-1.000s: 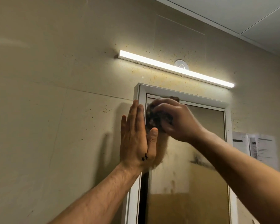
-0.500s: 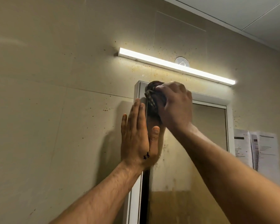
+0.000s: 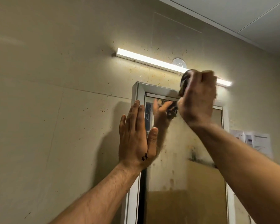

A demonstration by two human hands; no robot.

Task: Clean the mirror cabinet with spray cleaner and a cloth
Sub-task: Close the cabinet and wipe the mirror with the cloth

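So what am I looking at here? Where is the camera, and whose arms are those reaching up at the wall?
There is no machine here. These are a person's two bare arms, seen from a wide-angle camera worn on their head and pointed at a wall. The white-framed box is a mirror cabinet. A lit light strip sits above it, and papers are stuck up to its right. The left hand lies flat with straight fingers against the cabinet's left edge and holds nothing. The right hand, which is blurred, grips a dark cloth at the cabinet's top frame. The glass looks smeared and stained. The second hand and cloth inside it are only a reflection. No spray bottle is in view.
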